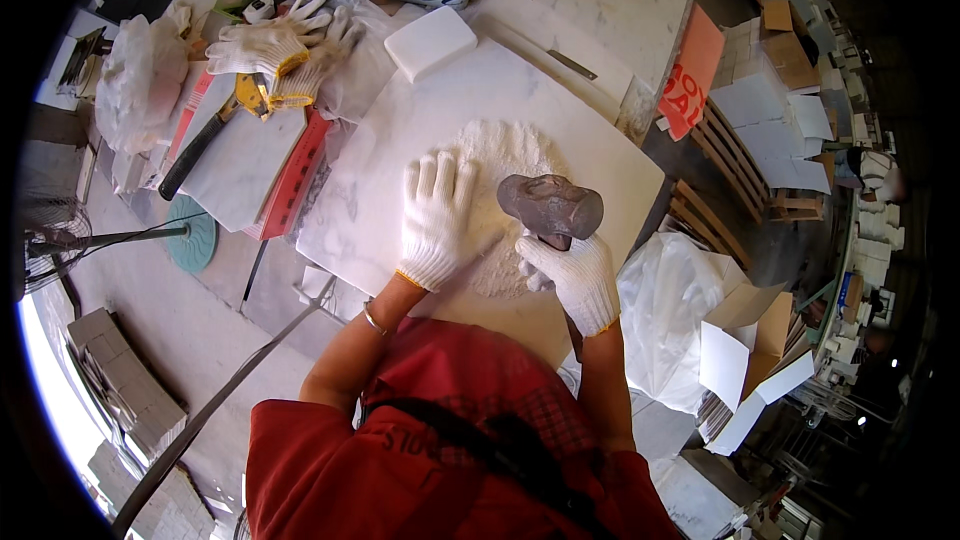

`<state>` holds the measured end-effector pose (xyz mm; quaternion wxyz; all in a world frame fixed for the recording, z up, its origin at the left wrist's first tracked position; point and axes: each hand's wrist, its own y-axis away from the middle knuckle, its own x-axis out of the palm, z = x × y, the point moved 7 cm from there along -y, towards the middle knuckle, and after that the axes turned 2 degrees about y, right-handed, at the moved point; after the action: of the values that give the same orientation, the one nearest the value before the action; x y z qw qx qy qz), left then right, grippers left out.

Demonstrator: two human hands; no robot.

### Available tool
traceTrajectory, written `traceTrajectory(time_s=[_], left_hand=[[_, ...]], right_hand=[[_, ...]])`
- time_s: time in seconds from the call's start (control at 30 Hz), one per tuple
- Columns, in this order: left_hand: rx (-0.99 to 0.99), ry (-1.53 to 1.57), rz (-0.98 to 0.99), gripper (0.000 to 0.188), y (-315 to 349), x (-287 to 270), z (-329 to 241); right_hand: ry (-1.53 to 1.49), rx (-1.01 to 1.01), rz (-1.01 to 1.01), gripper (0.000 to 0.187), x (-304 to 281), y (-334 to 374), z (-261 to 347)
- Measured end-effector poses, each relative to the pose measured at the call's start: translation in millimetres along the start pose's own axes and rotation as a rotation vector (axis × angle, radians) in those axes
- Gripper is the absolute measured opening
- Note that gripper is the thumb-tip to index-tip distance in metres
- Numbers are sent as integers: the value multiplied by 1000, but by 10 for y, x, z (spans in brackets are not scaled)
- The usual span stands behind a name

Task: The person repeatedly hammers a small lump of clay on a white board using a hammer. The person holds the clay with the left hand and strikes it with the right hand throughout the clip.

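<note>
My left hand (438, 215), in a white knitted glove, rests with fingers stretched out at the left side of the pale powder (515, 155). My right hand (575, 280), gloved the same way, is closed round the handle of a hammer (548, 208). Its thick, dark brown-grey head is raised over the powder's right side and hides the handle. Beneath both hands is a white marble-like slab (350, 185), with powder heaped and scattered across its middle. What lies under the powder, if anything, cannot be made out.
A white block (430, 43) sits beyond the slab. Left are spare gloves (265, 48), a tool with a black handle (190, 157) and a red-edged box (292, 180). To the right stand a plastic bag (665, 310), open cartons (750, 340) and wooden pallets (715, 165).
</note>
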<state>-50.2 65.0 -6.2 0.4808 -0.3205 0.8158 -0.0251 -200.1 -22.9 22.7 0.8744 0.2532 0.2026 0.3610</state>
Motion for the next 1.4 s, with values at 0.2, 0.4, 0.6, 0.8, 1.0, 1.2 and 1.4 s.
traceTrajectory(time_s=[0.2, 0.4, 0.6, 0.8, 1.0, 1.2, 1.4], left_hand=[[42, -77, -15, 78, -41, 54, -8], [36, -75, -61, 80, 20, 25, -8], [32, -42, -29, 77, -42, -5, -43], [33, -107, -9, 76, -38, 27, -26], [28, -34, -33, 78, 15, 56, 13], [81, -137, -62, 71, -1, 115, 28], [42, -35, -48, 70, -46, -29, -71]], right_hand=[[242, -1, 83, 24, 111, -512, -582], [-19, 140, 96, 22, 2, -291, -212], [139, -82, -2, 19, 2, -126, -210], [64, 100, 90, 23, 128, -430, -353], [-33, 86, 77, 20, -36, -164, -136], [820, -592, -238, 23, 90, -302, -369], [-4, 127, 132, 25, 107, -478, -511]])
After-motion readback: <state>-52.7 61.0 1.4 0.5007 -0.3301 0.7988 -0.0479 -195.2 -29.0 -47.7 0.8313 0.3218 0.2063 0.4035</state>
